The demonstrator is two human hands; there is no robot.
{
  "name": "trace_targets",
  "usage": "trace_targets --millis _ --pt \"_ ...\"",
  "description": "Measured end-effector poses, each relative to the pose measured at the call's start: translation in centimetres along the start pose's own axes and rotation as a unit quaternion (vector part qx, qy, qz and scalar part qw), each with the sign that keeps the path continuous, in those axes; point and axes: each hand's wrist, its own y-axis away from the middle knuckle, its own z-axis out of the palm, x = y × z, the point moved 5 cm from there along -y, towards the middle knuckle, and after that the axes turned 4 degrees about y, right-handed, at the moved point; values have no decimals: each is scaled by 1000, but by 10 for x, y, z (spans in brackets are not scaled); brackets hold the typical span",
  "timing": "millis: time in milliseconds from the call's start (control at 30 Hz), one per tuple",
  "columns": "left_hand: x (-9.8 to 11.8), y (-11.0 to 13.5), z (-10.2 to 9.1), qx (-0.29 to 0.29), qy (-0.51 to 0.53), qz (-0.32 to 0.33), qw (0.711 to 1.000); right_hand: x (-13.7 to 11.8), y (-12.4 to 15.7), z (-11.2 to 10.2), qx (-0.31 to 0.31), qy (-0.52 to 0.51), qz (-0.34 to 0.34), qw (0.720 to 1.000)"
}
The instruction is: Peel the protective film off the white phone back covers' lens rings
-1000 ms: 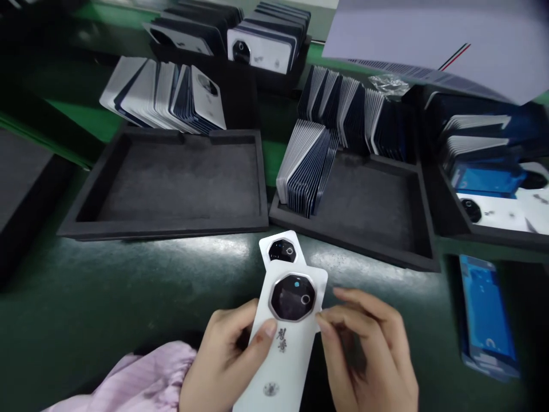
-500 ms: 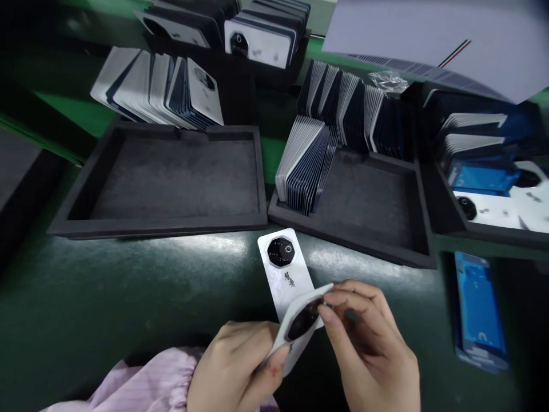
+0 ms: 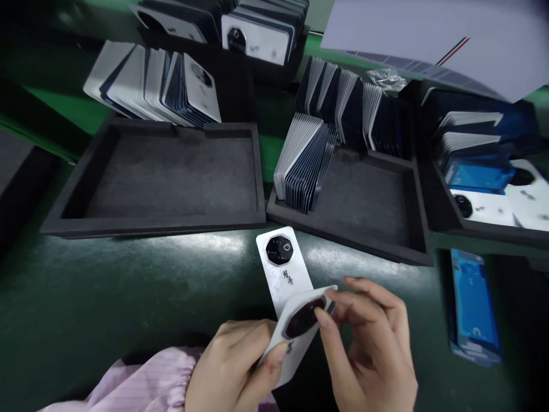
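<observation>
My left hand [image 3: 238, 363] grips a white phone back cover [image 3: 295, 349] by its left edge, thumb on the front face. The cover is tilted up and has a dark camera area near its top. My right hand [image 3: 369, 337] pinches that cover at its upper right, the thumb at the camera area and fingers behind the edge. A second white phone back cover [image 3: 285, 277], with a black octagonal camera area and dark lettering, lies on the dark green table just beyond; its lower end is hidden by the held one.
A black tray [image 3: 171, 223] stands at left, another black tray [image 3: 351, 243] at right with stacked covers [image 3: 302, 166] inside. More covers [image 3: 158, 86] lean behind. Blue film sheets [image 3: 475, 303] lie at right. A white printed sheet [image 3: 407, 40] overhangs the back right.
The held cover has turned slightly, showing more of its front face. My right fingers have shifted a little and spread along its upper edge. The view has moved slightly.
</observation>
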Motion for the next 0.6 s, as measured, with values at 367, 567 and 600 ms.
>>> trace_targets --millis 367,567,600 --pt "-6 2 6 -32 103 -51 993 8 -9 -2 -62 -63 65 994" --pt "-15 0 8 -44 215 -155 963 13 -6 7 -116 -90 87 985" --pt "-17 0 8 -42 233 -174 956 13 -5 9 -125 -103 95 982"
